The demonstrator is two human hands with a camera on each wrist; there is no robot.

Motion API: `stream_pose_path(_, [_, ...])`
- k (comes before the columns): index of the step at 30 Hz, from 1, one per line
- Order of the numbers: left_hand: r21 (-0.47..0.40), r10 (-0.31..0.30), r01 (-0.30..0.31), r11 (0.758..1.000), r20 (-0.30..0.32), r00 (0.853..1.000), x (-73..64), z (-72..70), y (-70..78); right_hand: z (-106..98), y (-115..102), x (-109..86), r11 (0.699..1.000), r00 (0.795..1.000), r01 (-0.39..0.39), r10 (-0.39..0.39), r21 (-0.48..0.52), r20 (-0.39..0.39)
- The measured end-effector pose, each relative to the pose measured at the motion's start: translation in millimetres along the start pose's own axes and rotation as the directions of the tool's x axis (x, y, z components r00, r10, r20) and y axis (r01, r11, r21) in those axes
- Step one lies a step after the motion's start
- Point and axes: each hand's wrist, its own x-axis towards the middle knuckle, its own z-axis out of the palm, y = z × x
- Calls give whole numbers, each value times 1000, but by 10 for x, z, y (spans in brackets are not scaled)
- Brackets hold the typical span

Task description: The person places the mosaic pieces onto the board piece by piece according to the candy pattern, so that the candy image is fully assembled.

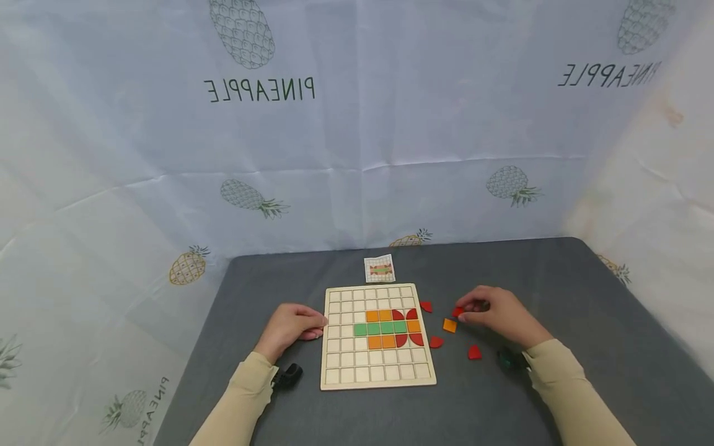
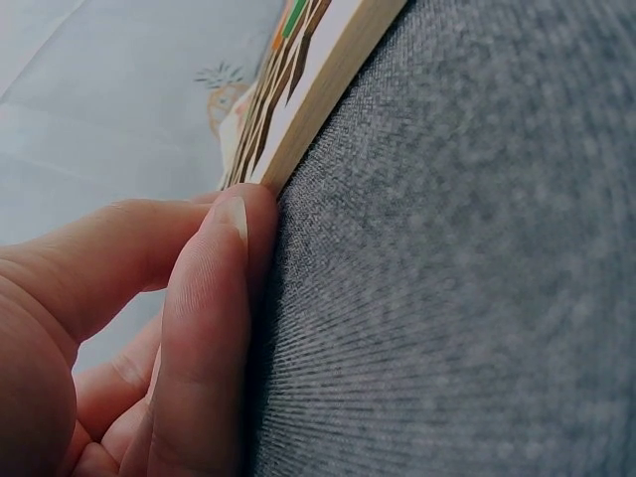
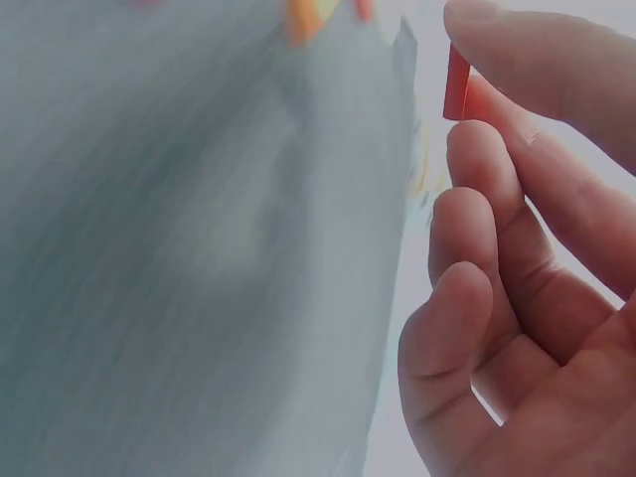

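In the head view, both sleeves (image 1: 240, 399) run out of the bottom edge, and the design on the small card (image 1: 379, 269) beyond the board is too small to read fully. The red piece (image 1: 458, 311) in the right hand (image 1: 504, 314) is partly covered by fingers; the right wrist view shows it edge-on, and other pieces there blur at the top.

The right hand is raised above the table (image 1: 290, 282), thumb and forefinger closed on that piece, the other fingers bent loosely. The left hand (image 1: 292, 328) lies beside the wooden board (image 1: 346, 375), thumb and forefinger drawn together, holding its left edge; the fingertips hide the contact.

The board's grid holds four green squares (image 1: 380, 328) in a row ending in an orange one, with orange squares and red pieces above and below. Right of it lie three loose red pieces (image 1: 474, 352) and an orange square (image 1: 449, 325).
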Motion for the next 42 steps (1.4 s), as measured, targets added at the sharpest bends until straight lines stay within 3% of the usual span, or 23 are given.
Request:
stream_pose_path(7, [-5, 1, -1, 1000, 13, 1000, -15, -4, -14, 401, -518, 479, 998, 999, 36, -37, 57, 22])
stream_pose_path(16, [-1, 14, -14, 1000, 3, 1000, -7, 2, 21, 905, -1104, 762, 988, 993, 88, -97, 129, 65])
stream_pose_path(20, [-11, 12, -12, 1000, 11, 1000, 3, 16, 15, 1071, -1200, 778, 982, 987, 120, -134, 149, 87])
stream_pose_path(27, [-12, 6, -6, 1000, 4, 1000, 20, -1, 10, 1230, -1277, 841, 984, 983, 168, -172, 53, 70])
stream_pose_path(42, [-14, 4, -4, 1000, 9, 1000, 35, -23, -5, 1311, -1346, 875, 983, 981, 184, -183, -19, 67])
